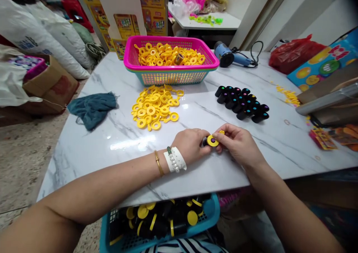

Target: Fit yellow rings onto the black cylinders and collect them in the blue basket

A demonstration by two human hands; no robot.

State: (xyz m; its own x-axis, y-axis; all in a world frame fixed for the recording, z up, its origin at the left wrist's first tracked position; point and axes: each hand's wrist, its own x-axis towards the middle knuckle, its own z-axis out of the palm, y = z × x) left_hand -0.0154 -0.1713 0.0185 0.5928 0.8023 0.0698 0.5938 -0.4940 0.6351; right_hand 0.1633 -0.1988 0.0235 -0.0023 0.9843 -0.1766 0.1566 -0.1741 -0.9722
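Your hands are together just above the near edge of the white marble table [84, 159], almost touching. Your left hand [191, 144] closes around a black cylinder [205, 142], and your right hand [237, 144] pinches a yellow ring [212, 140] against its end. The cylinder's long axis runs roughly side to side, tilted up, with its dark body pointing toward 9 o'clock. A purple tip [213, 140] shows through the ring's hole, facing you and up. Most of the cylinder is hidden by your left fingers, so you can't see its full length or how far the ring sits along it. A second yellow piece [222, 132] shows above your right fingers, too cut off to make out.

At 10 o'clock from your hands lies a loose pile of yellow rings [153, 107]. More fill the pink basket [145, 38] at 11 o'clock. At 1 o'clock, black cylinders with coloured tops [242, 103] stand on the table in tight rows. A blue hot-air tool [232, 55] lies near the far edge, around 12 to 1 o'clock. At 6 o'clock, below the table edge, a blue basket [212, 208] holds black cylinders fitted with yellow rings, partly cut off by the table and the frame.
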